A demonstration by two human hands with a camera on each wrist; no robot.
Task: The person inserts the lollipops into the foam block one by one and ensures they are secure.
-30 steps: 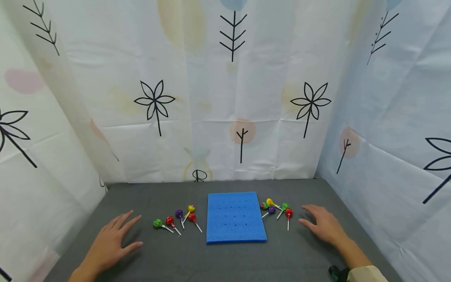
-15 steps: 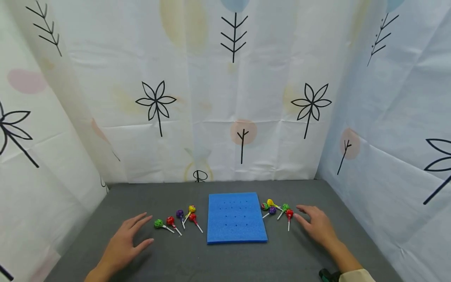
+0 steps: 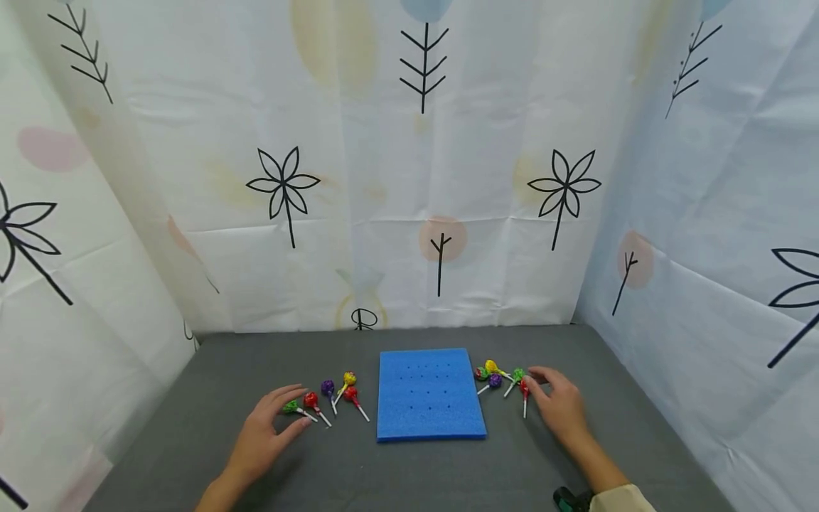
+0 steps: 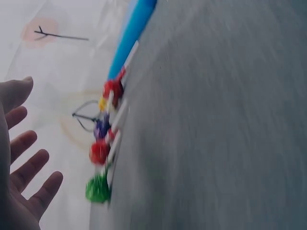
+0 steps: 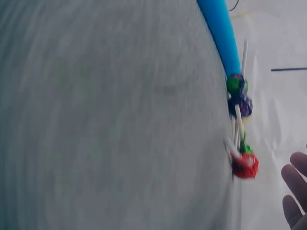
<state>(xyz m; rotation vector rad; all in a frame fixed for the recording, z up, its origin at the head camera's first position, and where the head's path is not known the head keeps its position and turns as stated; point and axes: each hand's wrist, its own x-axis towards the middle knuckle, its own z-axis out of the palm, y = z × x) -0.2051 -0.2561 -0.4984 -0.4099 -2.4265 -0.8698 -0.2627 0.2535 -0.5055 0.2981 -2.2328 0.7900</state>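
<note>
White cloth (image 3: 384, 142) hung on three sides, printed with black line drawings; we counted two whole six-petalled flowers (image 3: 283, 183) on the back panel. Below it ran one grey table (image 3: 409, 476). Near the middle of that lay one blue board (image 3: 430, 400), flat, dotted with rows of small dark holes, too small for us to count surely.

Lollipops: we tallied ten, all lying on the table, five to either side of the board. Left group: one green lollipop (image 3: 291, 407) outermost, then one red lollipop (image 3: 311, 400), one purple lollipop (image 3: 328, 387), one yellow lollipop (image 3: 349, 379), and a second red lollipop (image 3: 351, 394) closest to the board. Right group: one yellow, one purple, one green, one red (image 3: 525, 388), and one in a mixed green-and-red wrapper (image 3: 481, 373), just beside the board's edge.

Hands: two, both bare. We saw the left hand (image 3: 262, 430) open, fingers spread and thumb apart, over the outermost green lollipop. The right hand (image 3: 559, 405) was open too, its fingertips at the red lollipop of its group; from overhead they overlapped the candy, and we could not tell whether they touched it. One pale sleeve (image 3: 621, 499) showed behind that hand.
</note>
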